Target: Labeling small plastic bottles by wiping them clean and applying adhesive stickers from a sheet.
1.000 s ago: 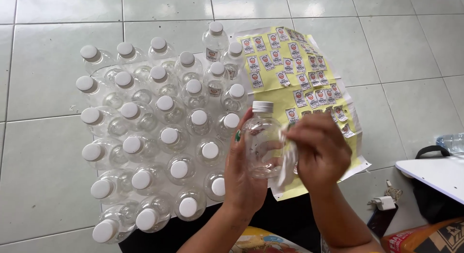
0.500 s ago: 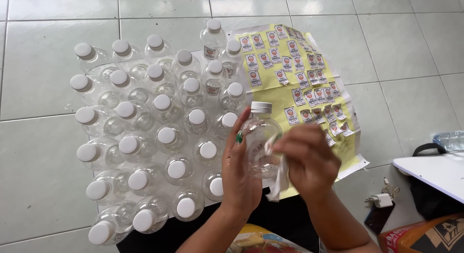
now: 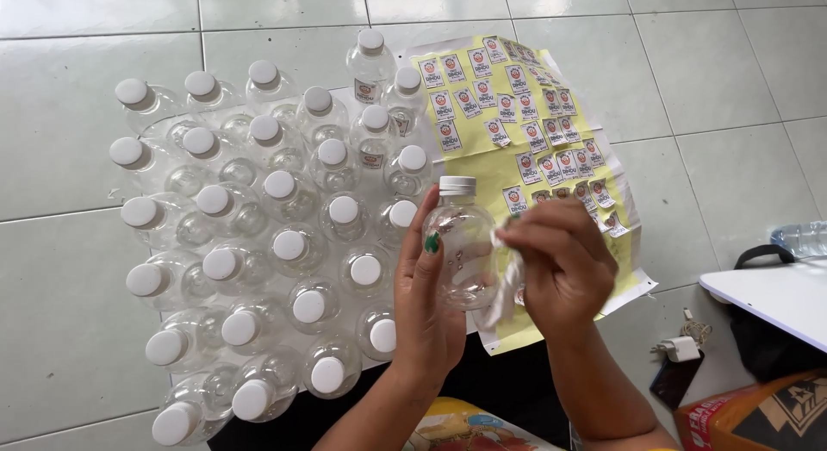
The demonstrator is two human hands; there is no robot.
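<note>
One clear bottle (image 3: 462,248), white cap up and long axis near vertical, I log as clasped in the left hand (image 3: 428,309) above the floor bottles, while the right hand (image 3: 560,261), just beside it on its right, pinches a whitish strip (image 3: 504,292) against its wall.

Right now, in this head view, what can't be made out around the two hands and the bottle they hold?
- The white crumpled piece in the right hand: those fingers cover most of it, so its kind is unclear.
- The clear plastic bottle with white cap: the left hand hides its base.
- The small stickers on the yellow backing sheet: too small to make out their pictures.
- The brown box: cut off by the frame's lower right edge.
</note>
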